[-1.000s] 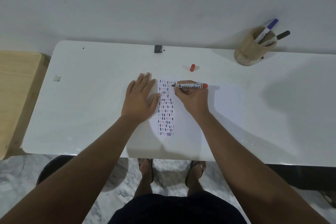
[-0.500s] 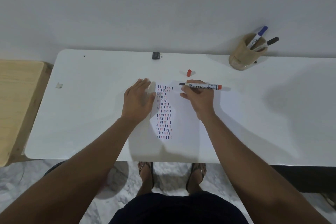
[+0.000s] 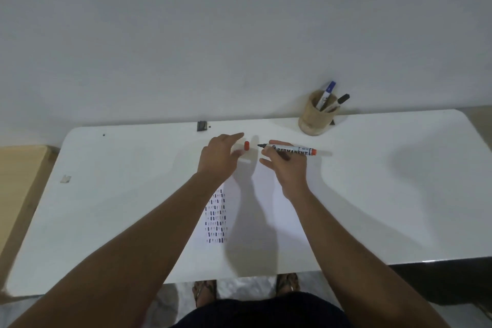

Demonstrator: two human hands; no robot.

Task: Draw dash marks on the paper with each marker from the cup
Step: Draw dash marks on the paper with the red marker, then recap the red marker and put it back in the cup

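Head view: a white table [image 3: 372, 208] stands against a pale wall. The right hand [image 3: 288, 168] is closed around a marker [image 3: 288, 149], pinching it near the tip end between thumb and fingers. The marker lies level above the table, uncapped, its dark tip pointing left and its red end to the right; the word PERMANENT reads along its barrel. The left hand [image 3: 219, 158] is open and holds nothing, fingers spread loosely and stretched toward the far edge. Just past its fingertips, a red cap [image 3: 246, 145] rests on the table, between the two hands and close to the marker's tip. Whether the fingers touch the cap cannot be told.

The paper [image 3: 263, 200] lies at the middle of the table, running from under the hands toward the near edge. Columns of short dashes [image 3: 217, 217], dark blue with some red, fill a strip along its left side, partly hidden by the left forearm.

The cup [image 3: 314, 120], tan and round, stands by the far edge, right of the middle. Two markers lean in it: one with a blue cap [image 3: 330, 87] and one with a black cap [image 3: 343, 98].

A small dark block [image 3: 201, 126] sits at the far edge left of the hands, and a pale scrap [image 3: 65, 179] lies near the left edge. A wooden surface [image 3: 18, 184] adjoins the table on the left. Sandalled feet [image 3: 205, 290] show below the near edge.
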